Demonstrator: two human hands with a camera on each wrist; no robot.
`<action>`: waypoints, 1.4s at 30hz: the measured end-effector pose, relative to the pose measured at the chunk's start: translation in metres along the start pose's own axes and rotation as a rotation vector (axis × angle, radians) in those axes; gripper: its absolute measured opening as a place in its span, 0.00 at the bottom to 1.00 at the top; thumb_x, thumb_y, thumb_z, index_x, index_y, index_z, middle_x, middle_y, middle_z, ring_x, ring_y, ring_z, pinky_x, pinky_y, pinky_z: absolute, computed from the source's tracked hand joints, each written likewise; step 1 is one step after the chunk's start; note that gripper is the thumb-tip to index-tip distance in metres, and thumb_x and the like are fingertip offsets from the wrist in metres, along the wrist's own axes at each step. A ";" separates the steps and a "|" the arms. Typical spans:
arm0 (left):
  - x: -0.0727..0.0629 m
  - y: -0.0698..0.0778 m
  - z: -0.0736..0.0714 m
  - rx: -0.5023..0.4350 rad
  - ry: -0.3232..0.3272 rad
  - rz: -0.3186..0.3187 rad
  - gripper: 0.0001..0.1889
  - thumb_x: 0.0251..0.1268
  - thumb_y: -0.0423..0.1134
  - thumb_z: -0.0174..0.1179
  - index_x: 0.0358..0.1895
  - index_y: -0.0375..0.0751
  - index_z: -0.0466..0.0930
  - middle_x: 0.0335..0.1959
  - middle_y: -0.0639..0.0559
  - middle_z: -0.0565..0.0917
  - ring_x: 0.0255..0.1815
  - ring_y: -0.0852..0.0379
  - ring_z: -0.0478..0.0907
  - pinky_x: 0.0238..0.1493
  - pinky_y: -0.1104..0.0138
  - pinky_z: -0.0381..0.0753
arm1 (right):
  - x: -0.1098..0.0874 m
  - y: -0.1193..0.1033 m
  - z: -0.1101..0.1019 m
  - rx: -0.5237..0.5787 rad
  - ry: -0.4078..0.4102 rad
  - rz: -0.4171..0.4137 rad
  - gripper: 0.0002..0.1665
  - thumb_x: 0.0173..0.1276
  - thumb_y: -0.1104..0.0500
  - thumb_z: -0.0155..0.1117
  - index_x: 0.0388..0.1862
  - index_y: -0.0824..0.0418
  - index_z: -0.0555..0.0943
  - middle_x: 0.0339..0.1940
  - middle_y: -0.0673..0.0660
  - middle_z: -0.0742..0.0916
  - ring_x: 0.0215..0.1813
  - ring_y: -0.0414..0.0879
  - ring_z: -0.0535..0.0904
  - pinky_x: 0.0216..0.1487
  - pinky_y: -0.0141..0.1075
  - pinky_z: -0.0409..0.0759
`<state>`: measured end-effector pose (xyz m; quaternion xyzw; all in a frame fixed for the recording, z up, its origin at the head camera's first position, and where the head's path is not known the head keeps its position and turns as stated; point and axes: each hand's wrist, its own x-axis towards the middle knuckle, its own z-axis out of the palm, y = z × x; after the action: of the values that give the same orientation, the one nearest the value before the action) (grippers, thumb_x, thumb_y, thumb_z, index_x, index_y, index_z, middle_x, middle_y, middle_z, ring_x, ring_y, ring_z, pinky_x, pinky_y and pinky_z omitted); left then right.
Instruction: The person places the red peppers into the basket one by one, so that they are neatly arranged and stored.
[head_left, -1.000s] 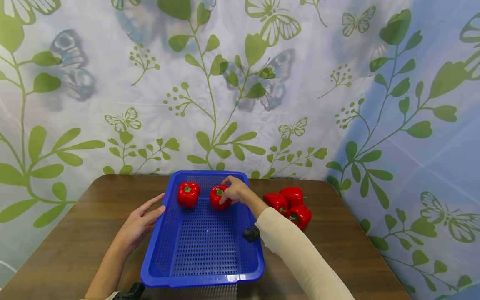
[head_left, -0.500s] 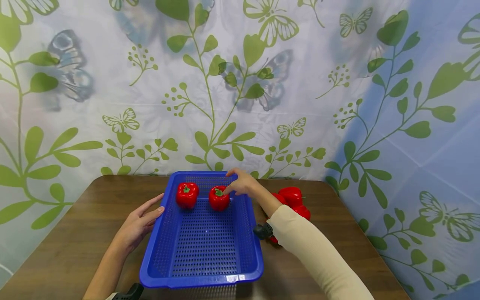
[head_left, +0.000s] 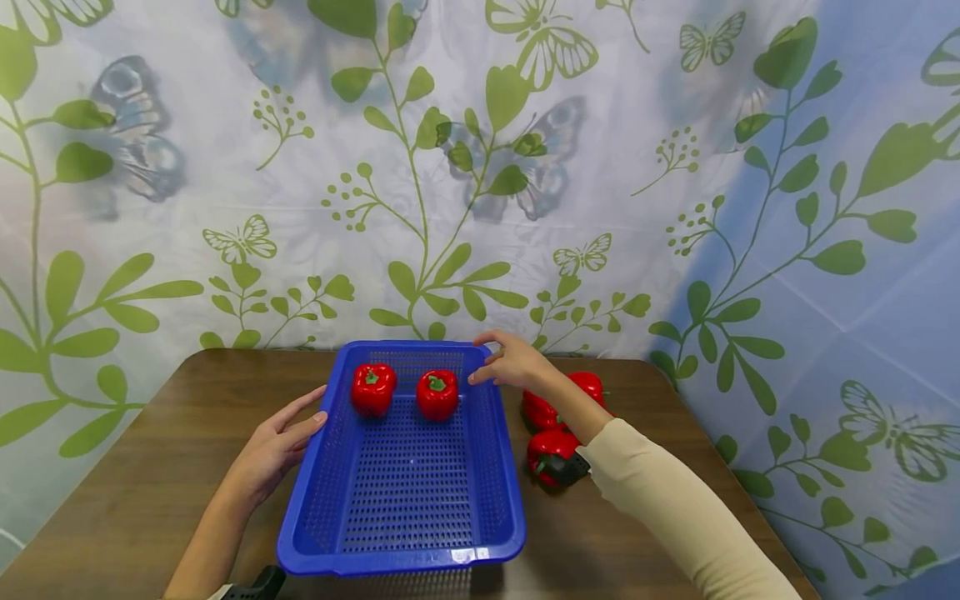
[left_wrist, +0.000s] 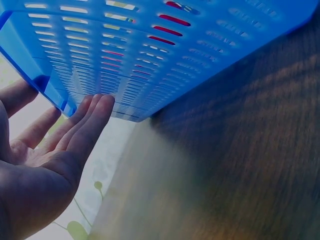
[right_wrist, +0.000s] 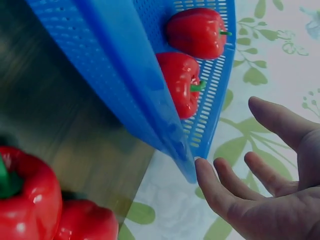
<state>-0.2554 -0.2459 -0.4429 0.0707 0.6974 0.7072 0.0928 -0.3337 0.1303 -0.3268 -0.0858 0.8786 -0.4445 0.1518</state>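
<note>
Two red bell peppers with green stems, a left one point(head_left: 373, 390) and a right one point(head_left: 437, 395), sit apart at the far end of a blue perforated plastic basket point(head_left: 397, 562). My left hand point(head_left: 273, 450) touches the basket's left side, its fingers extended along the outer wall in the left wrist view. Over the far right rim hovers my right hand point(head_left: 516, 362), fingers spread and holding nothing. In the right wrist view its fingertips are close to the basket's rim; contact is unclear.
Several more red bell peppers point(head_left: 551, 450) lie on the brown wooden table point(head_left: 675, 500) to the right of the basket, partly hidden by my right forearm. A white cloth with green leaves and butterflies point(head_left: 450, 208) hangs behind the table.
My right hand has let go of the right pepper in the basket and moved right, up to the rim. The left hand stays on the basket's left side.
</note>
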 end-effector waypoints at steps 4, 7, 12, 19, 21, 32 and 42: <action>0.000 -0.001 0.000 -0.017 0.001 0.003 0.32 0.80 0.43 0.53 0.81 0.43 0.54 0.52 0.51 0.88 0.50 0.51 0.88 0.50 0.62 0.87 | -0.007 0.006 -0.007 -0.021 0.008 -0.019 0.44 0.58 0.59 0.79 0.73 0.59 0.70 0.64 0.72 0.80 0.61 0.59 0.82 0.58 0.49 0.84; 0.000 -0.002 0.000 -0.026 0.002 0.006 0.32 0.80 0.42 0.53 0.81 0.43 0.54 0.52 0.51 0.88 0.49 0.51 0.88 0.49 0.62 0.87 | -0.013 0.011 -0.012 -0.032 0.009 -0.029 0.43 0.59 0.58 0.79 0.72 0.59 0.71 0.64 0.72 0.81 0.61 0.58 0.83 0.59 0.50 0.83; 0.000 -0.004 0.002 -0.030 -0.003 0.013 0.32 0.80 0.42 0.53 0.81 0.42 0.54 0.51 0.51 0.89 0.49 0.52 0.89 0.49 0.62 0.87 | -0.026 0.018 -0.022 -0.075 0.019 -0.039 0.41 0.60 0.55 0.78 0.71 0.53 0.72 0.64 0.68 0.82 0.65 0.58 0.80 0.61 0.51 0.82; -0.003 -0.004 0.005 -0.032 -0.004 0.023 0.32 0.80 0.42 0.52 0.81 0.42 0.53 0.52 0.52 0.88 0.49 0.52 0.88 0.49 0.63 0.87 | -0.045 0.029 -0.042 -0.125 0.026 -0.035 0.41 0.61 0.50 0.77 0.72 0.49 0.72 0.65 0.64 0.82 0.69 0.59 0.76 0.62 0.54 0.79; -0.004 -0.005 0.006 -0.029 -0.002 0.022 0.32 0.80 0.42 0.53 0.81 0.42 0.53 0.52 0.52 0.88 0.49 0.52 0.88 0.50 0.63 0.87 | -0.050 0.034 -0.049 -0.126 0.021 -0.030 0.41 0.61 0.49 0.76 0.73 0.50 0.72 0.66 0.65 0.81 0.70 0.60 0.75 0.62 0.55 0.79; -0.007 -0.007 0.007 -0.025 0.008 0.007 0.33 0.80 0.43 0.53 0.81 0.42 0.53 0.51 0.54 0.89 0.48 0.53 0.89 0.49 0.63 0.87 | -0.071 0.067 -0.078 -0.167 0.006 -0.022 0.42 0.65 0.49 0.74 0.75 0.51 0.69 0.68 0.66 0.78 0.69 0.62 0.75 0.63 0.56 0.78; -0.001 0.001 0.005 -0.021 0.001 -0.001 0.32 0.80 0.43 0.53 0.81 0.43 0.54 0.51 0.55 0.88 0.49 0.53 0.88 0.50 0.63 0.87 | -0.076 0.094 -0.099 -0.259 0.030 -0.015 0.40 0.65 0.52 0.74 0.74 0.55 0.70 0.69 0.69 0.77 0.69 0.67 0.74 0.61 0.57 0.79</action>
<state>-0.2532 -0.2414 -0.4413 0.0690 0.6901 0.7143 0.0937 -0.2980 0.2821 -0.3328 -0.1045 0.9302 -0.3296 0.1230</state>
